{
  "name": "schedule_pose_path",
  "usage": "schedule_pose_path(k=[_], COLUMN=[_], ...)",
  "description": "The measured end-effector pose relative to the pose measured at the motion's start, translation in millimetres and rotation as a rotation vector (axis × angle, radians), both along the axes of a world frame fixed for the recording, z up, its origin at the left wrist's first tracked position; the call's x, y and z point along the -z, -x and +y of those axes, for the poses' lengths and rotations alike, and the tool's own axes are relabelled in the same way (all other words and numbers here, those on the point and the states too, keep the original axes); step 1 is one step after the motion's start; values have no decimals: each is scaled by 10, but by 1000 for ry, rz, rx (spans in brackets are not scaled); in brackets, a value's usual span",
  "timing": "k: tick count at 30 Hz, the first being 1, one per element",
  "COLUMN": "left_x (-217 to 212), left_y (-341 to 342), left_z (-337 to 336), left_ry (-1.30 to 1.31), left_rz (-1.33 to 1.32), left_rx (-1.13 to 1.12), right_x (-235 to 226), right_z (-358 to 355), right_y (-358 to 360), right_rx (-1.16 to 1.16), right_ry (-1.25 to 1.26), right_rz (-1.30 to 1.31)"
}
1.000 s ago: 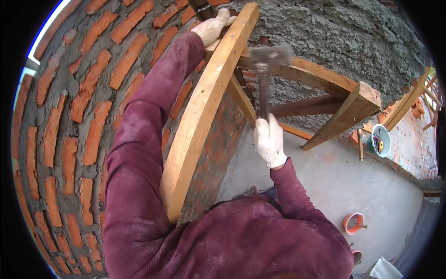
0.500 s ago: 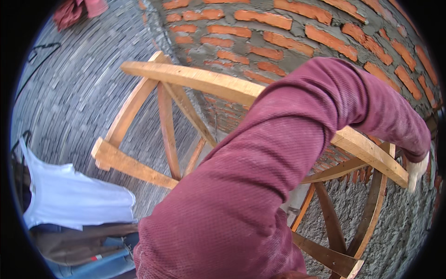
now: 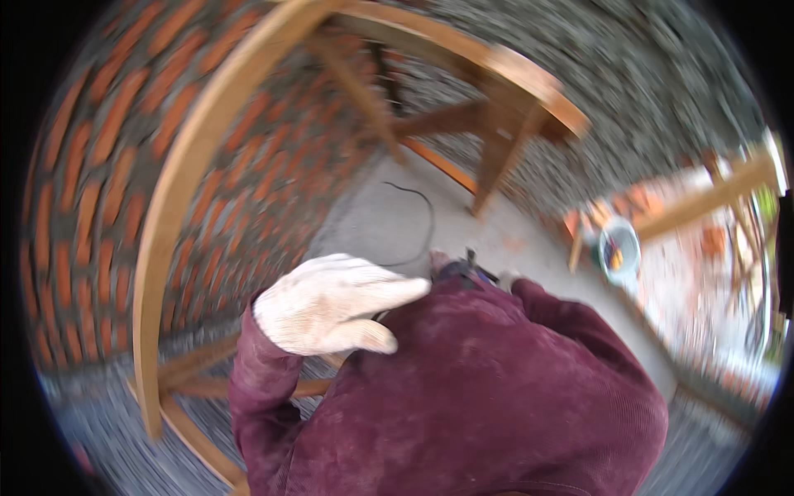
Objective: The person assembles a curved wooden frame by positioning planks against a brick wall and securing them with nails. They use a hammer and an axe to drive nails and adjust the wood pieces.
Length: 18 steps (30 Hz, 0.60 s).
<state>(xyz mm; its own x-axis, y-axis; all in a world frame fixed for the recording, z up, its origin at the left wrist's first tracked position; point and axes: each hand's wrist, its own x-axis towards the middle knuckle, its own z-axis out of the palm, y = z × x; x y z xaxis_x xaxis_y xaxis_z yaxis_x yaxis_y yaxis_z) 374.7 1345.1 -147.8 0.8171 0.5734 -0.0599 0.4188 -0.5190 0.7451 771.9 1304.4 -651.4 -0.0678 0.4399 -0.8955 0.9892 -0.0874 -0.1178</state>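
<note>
Motion blur smears much of the picture, and the person's dark red sleeves and chest fill the lower half, hiding whatever lies below them. The left hand (image 3: 335,304), in a white work glove, is the only hand plainly seen: it lies flat against the chest, fingers stretched out toward the right and thumb tucked under, its grip open and holding nothing. Of the right hand (image 3: 506,279) only a small pale bit of glove shows past the sleeve, so I cannot tell whether its grip is closed or open. Just beside it, between the two hands, a small dark tool (image 3: 463,269) pokes up over the sleeve; its shape is too blurred and too covered to name, and whether the right hand holds it cannot be made out. One curved wooden frame (image 3: 178,207) arcs from the lower left up over the top, with several straight struts crossing it, its lower end cut off behind the sleeve. One brick wall (image 3: 83,207) stands behind it at left. One thin dark cord (image 3: 423,219) loops on the grey floor (image 3: 513,240). One small bucket (image 3: 619,248) sits at right, its contents a blur.
</note>
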Motion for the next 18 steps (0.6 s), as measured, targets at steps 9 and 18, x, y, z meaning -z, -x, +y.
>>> schedule_pose_path(k=[9,18], left_x=[2331,2836], left_y=[-1135,-3221], left_z=[-209,-146], left_ry=[575,561], left_rz=[134,170], left_rx=[-259,-87], right_x=[439,1217], right_z=[-1944,-3775], right_y=[-897,-2030], right_rx=[249,308], right_ry=[12,-130], right_rz=[201,71])
